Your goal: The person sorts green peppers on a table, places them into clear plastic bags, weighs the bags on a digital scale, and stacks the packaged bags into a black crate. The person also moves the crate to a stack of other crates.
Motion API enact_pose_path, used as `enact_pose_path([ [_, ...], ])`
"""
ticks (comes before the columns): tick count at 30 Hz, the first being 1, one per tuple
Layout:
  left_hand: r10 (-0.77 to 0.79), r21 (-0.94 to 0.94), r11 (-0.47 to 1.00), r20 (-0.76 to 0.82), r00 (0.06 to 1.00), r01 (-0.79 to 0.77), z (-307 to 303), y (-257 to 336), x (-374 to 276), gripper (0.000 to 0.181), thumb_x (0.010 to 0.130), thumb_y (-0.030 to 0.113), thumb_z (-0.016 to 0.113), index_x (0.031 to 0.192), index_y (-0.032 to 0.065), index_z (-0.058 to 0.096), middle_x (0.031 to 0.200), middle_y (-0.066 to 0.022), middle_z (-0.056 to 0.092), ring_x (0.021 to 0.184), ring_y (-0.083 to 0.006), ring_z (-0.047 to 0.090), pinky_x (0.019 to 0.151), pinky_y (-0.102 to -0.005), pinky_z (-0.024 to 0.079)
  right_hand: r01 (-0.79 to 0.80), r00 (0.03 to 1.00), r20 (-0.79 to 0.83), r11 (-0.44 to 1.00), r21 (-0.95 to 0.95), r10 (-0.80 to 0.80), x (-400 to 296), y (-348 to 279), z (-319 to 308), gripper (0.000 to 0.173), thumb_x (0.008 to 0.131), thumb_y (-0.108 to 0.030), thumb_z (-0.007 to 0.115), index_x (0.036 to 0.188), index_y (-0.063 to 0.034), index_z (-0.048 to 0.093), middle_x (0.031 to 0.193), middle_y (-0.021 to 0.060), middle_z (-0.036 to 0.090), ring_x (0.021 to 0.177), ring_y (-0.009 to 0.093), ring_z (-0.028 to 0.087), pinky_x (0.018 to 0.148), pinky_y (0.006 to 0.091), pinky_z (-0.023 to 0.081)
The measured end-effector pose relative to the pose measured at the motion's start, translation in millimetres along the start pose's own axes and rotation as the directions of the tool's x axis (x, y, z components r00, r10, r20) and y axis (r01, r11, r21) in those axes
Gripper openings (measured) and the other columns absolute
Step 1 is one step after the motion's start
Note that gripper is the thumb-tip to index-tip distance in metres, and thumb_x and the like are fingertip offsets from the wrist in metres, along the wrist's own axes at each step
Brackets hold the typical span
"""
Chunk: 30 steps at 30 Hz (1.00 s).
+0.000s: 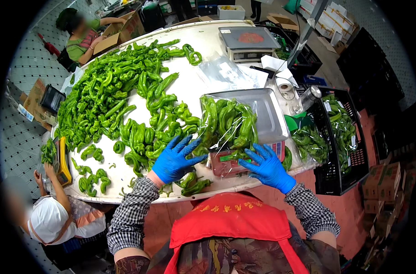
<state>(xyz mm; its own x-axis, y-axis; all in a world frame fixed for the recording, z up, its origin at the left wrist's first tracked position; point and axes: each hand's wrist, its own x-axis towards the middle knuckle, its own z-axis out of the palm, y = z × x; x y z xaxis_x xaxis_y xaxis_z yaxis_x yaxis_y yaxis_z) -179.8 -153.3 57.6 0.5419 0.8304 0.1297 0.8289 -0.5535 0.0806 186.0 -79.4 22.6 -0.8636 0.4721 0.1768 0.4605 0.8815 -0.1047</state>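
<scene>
A clear plastic bag of green peppers (230, 125) lies on the metal pan (268, 113) of a digital scale with a red base (228, 167). My left hand (176, 159), in a blue glove, is spread with fingers apart just left of the bag's lower end, over some loose peppers. My right hand (270, 167), also blue-gloved, is spread over the scale's front, near its lit display and the bag's lower right edge. Neither hand grips anything. A large heap of loose green peppers (102, 92) covers the left part of the white table (191, 78).
Flat plastic bags (221, 73) lie behind the scale. A second scale (249, 37) stands farther back. Black crates (355, 150) with bagged peppers (309, 142) are at right, beside a glass jar (307, 97). Two people (52, 215) work at the left edge and back left.
</scene>
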Motion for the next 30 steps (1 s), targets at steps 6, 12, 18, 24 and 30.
enact_pose_path([
  [6, -0.036, -0.197, 0.980, -0.075, 0.996, 0.021, -4, -1, 13, 0.052, 0.088, 0.027, 0.066, 0.138, 0.0338, 0.058, 0.158, -0.0135, 0.036, 0.143, -0.0396, 0.036, 0.116, -0.0520, 0.030, -0.107, 0.984, -0.106, 0.953, 0.283, 0.142, 10, 3, 1, 0.047, 0.088, -0.023, 0.067, 0.134, -0.0307, 0.062, 0.153, 0.0045, 0.044, 0.142, 0.032, 0.037, 0.115, 0.0475, 0.034],
  [12, -0.336, -0.835, 0.535, -0.354, 0.873, -0.133, -52, -3, 42, 0.045, 0.106, 0.036, 0.044, 0.129, 0.0039, 0.065, 0.146, -0.0165, 0.053, 0.147, -0.0340, 0.032, 0.121, -0.0464, 0.020, 0.037, 0.812, -0.334, 0.530, 0.847, 0.479, 50, 16, -88, 0.034, 0.105, -0.024, 0.048, 0.126, -0.0071, 0.068, 0.144, 0.0124, 0.054, 0.146, 0.027, 0.035, 0.119, 0.0412, 0.028],
  [18, -0.685, -0.938, 0.260, -0.347, 0.641, -0.229, -98, 15, 103, 0.035, 0.107, 0.024, 0.046, 0.106, -0.0018, 0.070, 0.091, -0.0074, 0.070, 0.082, -0.0147, 0.064, 0.080, -0.0279, 0.050, 0.107, 0.678, -0.395, 0.449, 0.887, 0.620, 86, 30, -149, 0.043, 0.108, -0.029, 0.040, 0.118, 0.0023, 0.068, 0.120, 0.0157, 0.069, 0.121, 0.025, 0.060, 0.110, 0.0379, 0.041],
  [24, -0.745, -0.953, 0.178, -0.292, 0.600, -0.244, -91, -16, 144, 0.033, 0.107, 0.022, 0.048, 0.101, -0.0015, 0.070, 0.072, -0.0048, 0.066, 0.064, -0.0103, 0.062, 0.062, -0.0225, 0.047, 0.133, 0.631, -0.283, 0.258, 0.957, 0.722, 111, 72, -124, 0.038, 0.107, -0.028, 0.047, 0.108, 0.0008, 0.073, 0.098, 0.0060, 0.072, 0.081, 0.010, 0.059, 0.076, 0.0251, 0.047],
  [30, -0.671, -0.828, 0.524, -0.545, 0.502, -0.198, -101, -20, 165, 0.024, 0.104, 0.018, 0.054, 0.107, 0.0010, 0.071, 0.079, -0.0007, 0.066, 0.065, -0.0066, 0.055, 0.063, -0.0226, 0.045, 0.236, 0.522, -0.353, 0.266, 0.934, 0.777, 130, 84, -136, 0.029, 0.105, -0.023, 0.053, 0.105, -0.0014, 0.073, 0.080, -0.0033, 0.062, 0.068, 0.003, 0.046, 0.061, 0.0179, 0.038],
])
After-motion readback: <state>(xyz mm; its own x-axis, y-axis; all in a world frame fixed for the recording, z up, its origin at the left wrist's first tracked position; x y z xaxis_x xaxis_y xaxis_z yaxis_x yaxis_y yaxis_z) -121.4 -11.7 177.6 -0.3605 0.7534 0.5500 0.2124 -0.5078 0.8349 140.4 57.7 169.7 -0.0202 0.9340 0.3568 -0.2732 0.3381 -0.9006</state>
